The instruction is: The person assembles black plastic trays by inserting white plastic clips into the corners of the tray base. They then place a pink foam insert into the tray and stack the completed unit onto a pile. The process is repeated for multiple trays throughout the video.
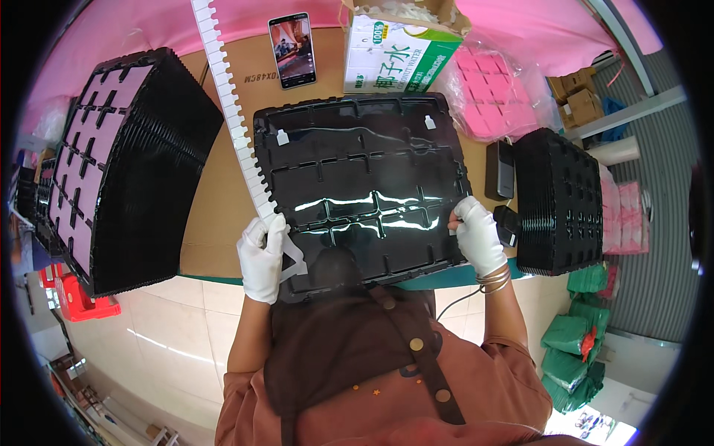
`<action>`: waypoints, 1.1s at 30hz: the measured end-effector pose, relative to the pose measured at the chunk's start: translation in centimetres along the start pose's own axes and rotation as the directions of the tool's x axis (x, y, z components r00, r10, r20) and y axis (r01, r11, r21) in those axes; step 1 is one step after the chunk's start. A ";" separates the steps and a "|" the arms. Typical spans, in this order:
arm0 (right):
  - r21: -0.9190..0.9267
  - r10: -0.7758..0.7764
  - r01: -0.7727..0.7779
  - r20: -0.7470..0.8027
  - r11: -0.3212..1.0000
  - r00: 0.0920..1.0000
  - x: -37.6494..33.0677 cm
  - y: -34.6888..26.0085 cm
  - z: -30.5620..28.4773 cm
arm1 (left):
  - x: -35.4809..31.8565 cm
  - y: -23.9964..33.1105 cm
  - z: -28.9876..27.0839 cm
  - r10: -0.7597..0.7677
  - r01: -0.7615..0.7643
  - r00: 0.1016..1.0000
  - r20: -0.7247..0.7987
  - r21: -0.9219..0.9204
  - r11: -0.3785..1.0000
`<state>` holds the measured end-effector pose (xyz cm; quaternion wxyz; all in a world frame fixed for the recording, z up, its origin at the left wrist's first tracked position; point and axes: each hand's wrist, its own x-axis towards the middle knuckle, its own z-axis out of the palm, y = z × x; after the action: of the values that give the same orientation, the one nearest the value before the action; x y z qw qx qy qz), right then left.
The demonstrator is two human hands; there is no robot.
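Observation:
A black moulded plastic tray [357,186] lies in front of me, glossy and divided by raised ridges. Two small white stickers [282,137] sit on its far part, one toward each side. By the tray's left edge, my left hand [262,259], in a white glove, is closed on a long strip of white stickers [236,123] that runs away to the far edge; a loose pale end curls beside the fingers. My right hand [480,236], gloved with bare fingertips, pinches at the tray's right edge, where a small white bit, apparently a sticker, shows under the fingers.
Tall stacks of black trays stand left [149,171] and right [558,201] on the cardboard-covered table [216,238]. At the back are a propped phone [292,50], an open carton [401,56] and bagged pink trays [491,89]. A black power bank [500,169] lies near the right stack.

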<state>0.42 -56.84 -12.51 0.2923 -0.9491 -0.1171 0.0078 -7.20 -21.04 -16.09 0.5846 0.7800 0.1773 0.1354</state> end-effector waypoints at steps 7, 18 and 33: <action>-0.006 -0.013 0.013 0.045 1.000 0.999 0.1 0.3 -0.4 | 0.0 -0.3 0.0 0.017 -0.017 1.000 0.006 0.000 1.000; -0.018 -0.027 0.028 0.064 0.999 0.998 0.2 0.6 -0.7 | 0.0 0.9 0.0 0.019 -0.019 1.000 -0.006 0.027 0.999; 0.047 -0.029 0.025 0.093 0.999 0.995 0.3 0.9 -1.0 | 0.0 -0.1 0.0 -0.044 0.043 0.999 -0.023 -0.028 0.999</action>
<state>0.98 -58.07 -12.21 0.3081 -0.9391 -0.1435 0.0510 -7.21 -21.03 -16.18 0.5959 0.7663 0.1993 0.1341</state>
